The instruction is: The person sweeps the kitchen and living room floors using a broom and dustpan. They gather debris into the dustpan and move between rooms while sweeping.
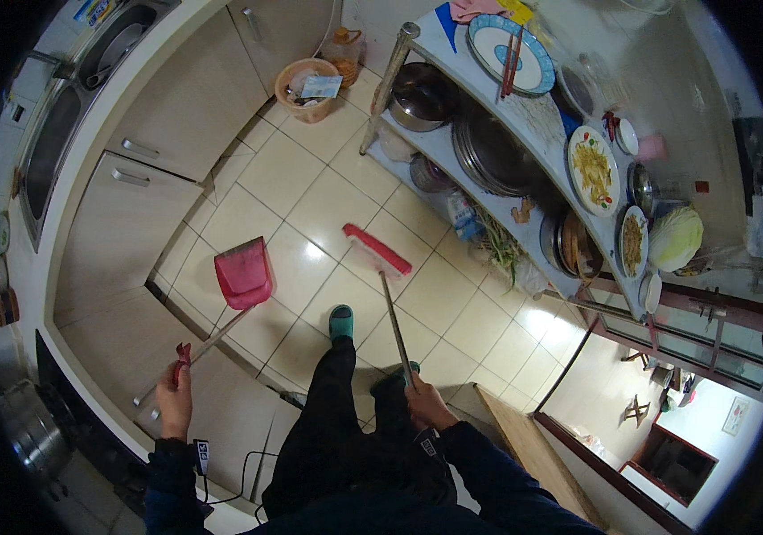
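Note:
My left hand [175,394] grips the upper end of a long-handled dustpan. Its red plastic pan [245,275] is low over the tiled floor by the cabinets; I cannot tell whether it touches. A broom handle [395,324] runs through my right hand [427,402], in front of my right leg. At its far end the red and white broom head [377,251] lies at the floor, to the right of the pan and apart from it. One green shoe [341,324] shows between the two tools.
Cabinets [147,221] with a sink [54,150] above line the left side. A waste basket [308,90] stands beside a plastic jug [345,53] at the far wall. On the right is a shelf rack [495,114] with pots and plates of food. A doorway opens at lower right.

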`<action>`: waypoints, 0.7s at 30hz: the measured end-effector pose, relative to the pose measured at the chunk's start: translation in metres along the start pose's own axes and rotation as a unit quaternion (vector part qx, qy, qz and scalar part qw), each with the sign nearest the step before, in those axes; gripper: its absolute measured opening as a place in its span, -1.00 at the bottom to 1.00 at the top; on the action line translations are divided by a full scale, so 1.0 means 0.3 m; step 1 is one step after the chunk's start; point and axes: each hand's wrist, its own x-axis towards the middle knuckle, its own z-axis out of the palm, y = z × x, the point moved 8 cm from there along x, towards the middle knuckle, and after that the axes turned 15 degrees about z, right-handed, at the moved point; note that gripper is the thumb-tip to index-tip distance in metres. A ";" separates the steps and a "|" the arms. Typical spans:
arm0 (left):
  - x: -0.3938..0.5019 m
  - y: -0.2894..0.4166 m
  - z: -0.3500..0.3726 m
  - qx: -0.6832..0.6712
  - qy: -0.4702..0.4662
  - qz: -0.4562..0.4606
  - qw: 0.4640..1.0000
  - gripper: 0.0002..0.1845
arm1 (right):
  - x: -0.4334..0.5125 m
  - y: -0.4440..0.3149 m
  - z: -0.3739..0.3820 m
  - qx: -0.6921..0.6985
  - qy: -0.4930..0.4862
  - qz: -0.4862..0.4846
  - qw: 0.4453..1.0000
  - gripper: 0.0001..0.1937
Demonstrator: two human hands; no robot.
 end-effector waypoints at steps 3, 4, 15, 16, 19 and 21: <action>0.012 -0.009 0.009 0.015 -0.005 -0.008 1.000 -0.60 | -0.079 0.000 0.006 -0.184 -0.006 -0.043 0.982 -0.76; 0.009 -0.020 0.015 0.017 -0.011 -0.025 0.999 -0.59 | -0.097 0.008 -0.011 -0.127 -0.039 0.004 0.991 -0.73; 0.005 -0.061 0.050 -0.018 -0.009 -0.047 0.999 -0.56 | -0.512 0.234 -0.105 0.545 -0.004 0.500 0.673 -0.80; 0.001 -0.063 0.051 -0.033 -0.002 -0.033 0.999 -0.57 | -0.509 0.262 -0.094 0.562 0.006 0.494 0.663 -0.86; 0.028 -0.039 0.048 0.052 0.028 0.049 0.997 -0.59 | -0.483 0.297 -0.027 0.598 -0.017 0.502 0.625 -0.92; 0.016 -0.037 0.063 -0.003 0.029 0.038 0.999 -0.59 | -0.457 0.275 0.028 0.594 -0.041 0.526 0.607 -0.90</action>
